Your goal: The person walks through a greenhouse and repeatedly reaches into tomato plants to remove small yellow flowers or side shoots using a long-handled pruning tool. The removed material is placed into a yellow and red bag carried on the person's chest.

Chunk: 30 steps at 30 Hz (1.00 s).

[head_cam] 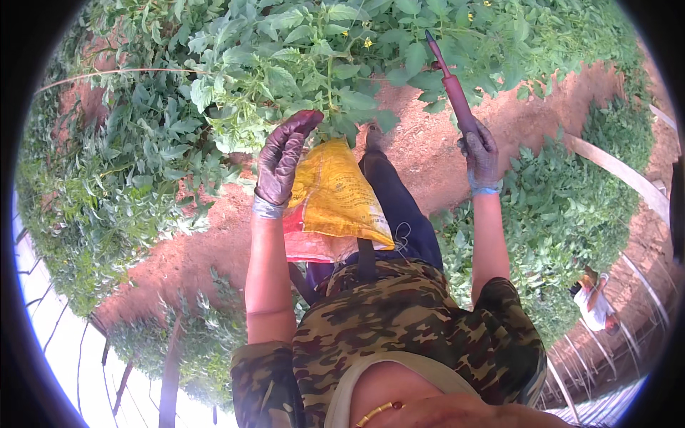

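Observation:
My right hand (481, 152), in a stained thin glove, grips the lower end of a long dark-red handheld tool (457, 96), its narrow tip pointing up among leaves. The tool's exact kind cannot be told. My left hand (281, 158), gloved and stained dark, is raised beside a tomato plant (326, 80) with small yellow flowers; its fingers are bent together, and whether anything lies between them is hidden. A yellow and red woven plastic sack (342, 192) bearing print hangs at my waist, just to the right of my left hand.
Tomato plants (134, 139) stand on the left, with another row (562, 203) on the right. Reddish bare soil (423, 134) runs between them. A pale curved band (621, 168) crosses the right side. Another person (594, 302) is far off at the lower right.

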{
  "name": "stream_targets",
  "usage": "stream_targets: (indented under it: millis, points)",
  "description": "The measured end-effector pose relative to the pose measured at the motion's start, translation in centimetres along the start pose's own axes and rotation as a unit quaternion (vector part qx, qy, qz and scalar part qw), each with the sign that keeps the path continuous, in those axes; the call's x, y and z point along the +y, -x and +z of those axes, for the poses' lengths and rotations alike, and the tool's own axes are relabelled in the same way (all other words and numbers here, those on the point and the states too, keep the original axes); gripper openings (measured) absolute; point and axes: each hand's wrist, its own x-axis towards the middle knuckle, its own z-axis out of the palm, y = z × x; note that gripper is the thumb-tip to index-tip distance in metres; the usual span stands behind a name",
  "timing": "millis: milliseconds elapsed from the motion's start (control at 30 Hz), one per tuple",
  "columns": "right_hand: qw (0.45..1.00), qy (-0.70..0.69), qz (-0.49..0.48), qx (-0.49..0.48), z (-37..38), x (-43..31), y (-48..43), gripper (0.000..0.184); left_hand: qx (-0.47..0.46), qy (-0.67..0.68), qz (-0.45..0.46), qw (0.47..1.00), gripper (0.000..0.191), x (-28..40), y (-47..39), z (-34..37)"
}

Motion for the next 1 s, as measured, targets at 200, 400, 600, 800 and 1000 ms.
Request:
stream_targets:
  millis: [200, 400, 600, 800, 1000]
  points:
    - [0.999, 0.022, 0.006, 0.023, -1.5, 2.7, -4.4, 0.042, -0.029, -0.337, 0.03, 0.941, 0.031, -9.5, -14.0, 3.7]
    - [0.997, 0.066, 0.031, -0.006, -1.6, 3.5, -7.2, 0.044, 0.065, -0.352, -0.032, 0.933, 0.033, -14.9, -20.3, 3.0]
    - [0.992, 0.103, 0.009, -0.071, -0.9, 4.3, -10.8, 0.044, 0.174, -0.259, -0.072, 0.947, 0.044, -15.9, -21.6, 2.4]
    - [0.985, 0.142, 0.059, -0.08, 0.4, 5.0, -12.8, 0.043, 0.216, -0.269, -0.007, 0.939, 0.061, -17.5, -20.8, 1.5]
    - [0.963, 0.246, 0.024, -0.105, 0.5, 5.3, -13.4, 0.038, 0.166, -0.231, 0.014, 0.958, 0.065, -16.8, -20.4, 1.5]
